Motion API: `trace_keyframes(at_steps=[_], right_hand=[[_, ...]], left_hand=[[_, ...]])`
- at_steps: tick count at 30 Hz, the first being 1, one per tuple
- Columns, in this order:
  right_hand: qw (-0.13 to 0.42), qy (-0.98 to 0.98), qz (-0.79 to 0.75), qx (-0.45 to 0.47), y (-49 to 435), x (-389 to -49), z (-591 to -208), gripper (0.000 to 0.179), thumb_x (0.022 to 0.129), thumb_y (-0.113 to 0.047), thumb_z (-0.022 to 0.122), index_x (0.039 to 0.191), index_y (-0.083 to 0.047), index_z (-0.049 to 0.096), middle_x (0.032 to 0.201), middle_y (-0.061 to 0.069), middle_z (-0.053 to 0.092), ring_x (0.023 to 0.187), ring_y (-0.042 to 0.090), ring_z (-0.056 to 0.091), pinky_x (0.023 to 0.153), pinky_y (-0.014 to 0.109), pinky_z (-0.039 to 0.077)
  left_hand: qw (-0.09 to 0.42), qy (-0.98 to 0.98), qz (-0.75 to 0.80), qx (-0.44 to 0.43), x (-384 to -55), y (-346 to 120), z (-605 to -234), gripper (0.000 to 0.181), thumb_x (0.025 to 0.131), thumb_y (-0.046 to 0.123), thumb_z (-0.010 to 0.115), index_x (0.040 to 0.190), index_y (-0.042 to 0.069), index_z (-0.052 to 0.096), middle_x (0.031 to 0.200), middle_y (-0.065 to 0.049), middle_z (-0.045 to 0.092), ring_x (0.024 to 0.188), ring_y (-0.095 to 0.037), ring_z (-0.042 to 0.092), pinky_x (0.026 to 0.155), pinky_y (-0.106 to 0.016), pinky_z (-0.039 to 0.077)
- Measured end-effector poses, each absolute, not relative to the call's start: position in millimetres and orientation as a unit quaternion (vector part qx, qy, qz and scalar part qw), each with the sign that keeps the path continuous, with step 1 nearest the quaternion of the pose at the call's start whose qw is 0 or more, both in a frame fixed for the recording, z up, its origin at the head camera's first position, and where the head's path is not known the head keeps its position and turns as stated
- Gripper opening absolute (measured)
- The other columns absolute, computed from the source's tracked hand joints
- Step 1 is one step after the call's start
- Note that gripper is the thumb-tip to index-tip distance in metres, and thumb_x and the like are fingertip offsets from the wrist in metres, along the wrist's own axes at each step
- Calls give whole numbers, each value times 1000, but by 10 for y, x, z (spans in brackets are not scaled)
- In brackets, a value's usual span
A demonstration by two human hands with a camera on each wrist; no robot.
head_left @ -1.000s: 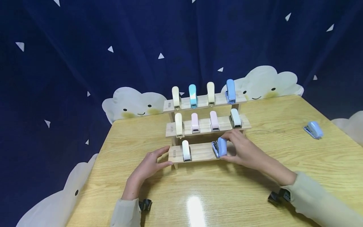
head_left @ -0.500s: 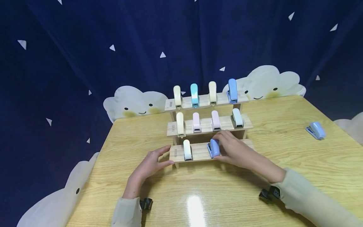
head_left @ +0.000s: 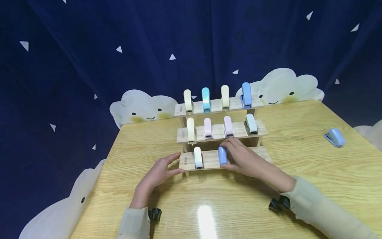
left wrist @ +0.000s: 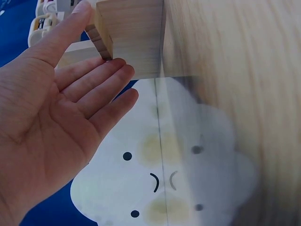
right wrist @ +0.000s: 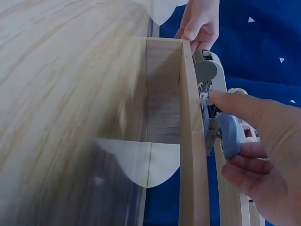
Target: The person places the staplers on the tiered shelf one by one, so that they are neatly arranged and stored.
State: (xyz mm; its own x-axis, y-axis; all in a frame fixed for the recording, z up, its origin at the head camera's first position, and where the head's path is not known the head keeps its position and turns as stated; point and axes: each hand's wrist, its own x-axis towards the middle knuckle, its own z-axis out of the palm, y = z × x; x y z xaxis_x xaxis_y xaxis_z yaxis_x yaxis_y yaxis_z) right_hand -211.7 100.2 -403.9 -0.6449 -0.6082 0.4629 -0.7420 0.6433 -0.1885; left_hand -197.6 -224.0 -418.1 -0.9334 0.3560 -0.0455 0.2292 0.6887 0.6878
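On the lowest board of a three-tier wooden rack (head_left: 210,163), my right hand (head_left: 243,159) pinches a small blue stapler (head_left: 222,156) between thumb and fingers. The right wrist view shows the thumb at the front end of this blue stapler (right wrist: 229,134) and curled fingers behind it. A white stapler (head_left: 198,158) stands upright to its left on the same board, with a gap between them. My left hand (head_left: 159,172) rests at the rack's left end, thumb and fingers spread around its corner. In the left wrist view its fingers (left wrist: 101,87) are mostly straight against the wood.
Several staplers line the upper boards, among them a pale yellow one (head_left: 191,130), a pink one (head_left: 228,126) and a darker blue one (head_left: 246,95). Another blue stapler (head_left: 335,137) lies apart on the table (head_left: 244,209) at the right. A navy curtain (head_left: 149,39) hangs behind.
My right hand has slid the blue stapler leftward along the lowest board and turned it, so that it now stands straight toward the front. The left hand keeps its place.
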Motion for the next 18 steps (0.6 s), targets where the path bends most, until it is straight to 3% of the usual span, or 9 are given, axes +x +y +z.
trace_keyframes(at_steps=[5,9,12,15,18], right_hand=[[178,-893,189,368,1063,-2083,-4008,72,79,-42,80,128,2,53,127,15,56,117,27,56,100,42,55],[228,-868,206,391,1229,-2062,-3948,67,81,-41,77,129,1,55,126,14,58,116,27,58,99,43,55],[279,-834,224,420,1422,-2082,-3899,61,89,-45,68,127,2,57,123,15,60,113,26,58,105,29,51],[313,-812,245,427,1633,-2115,-3863,65,94,-52,57,126,5,58,120,17,59,112,25,56,112,12,38],[342,-801,256,419,1855,-2145,-3837,69,95,-54,55,123,8,59,117,21,60,112,22,54,113,5,30]], left_hand=[[87,914,363,161,-1979,-2232,-4177,74,88,36,72,150,11,40,154,-8,43,141,-31,43,118,-49,37],[86,914,363,163,-1981,-2227,-4176,74,88,35,72,150,11,40,154,-8,43,142,-30,42,118,-49,37],[84,914,362,164,-1982,-2227,-4177,74,88,35,72,150,10,40,154,-8,43,142,-30,42,118,-49,37],[84,914,362,162,-1983,-2230,-4181,74,88,35,73,150,11,40,154,-8,43,142,-31,42,118,-49,37],[85,914,362,161,-1984,-2237,-4191,75,88,36,72,150,11,40,154,-8,43,142,-31,42,118,-49,37]])
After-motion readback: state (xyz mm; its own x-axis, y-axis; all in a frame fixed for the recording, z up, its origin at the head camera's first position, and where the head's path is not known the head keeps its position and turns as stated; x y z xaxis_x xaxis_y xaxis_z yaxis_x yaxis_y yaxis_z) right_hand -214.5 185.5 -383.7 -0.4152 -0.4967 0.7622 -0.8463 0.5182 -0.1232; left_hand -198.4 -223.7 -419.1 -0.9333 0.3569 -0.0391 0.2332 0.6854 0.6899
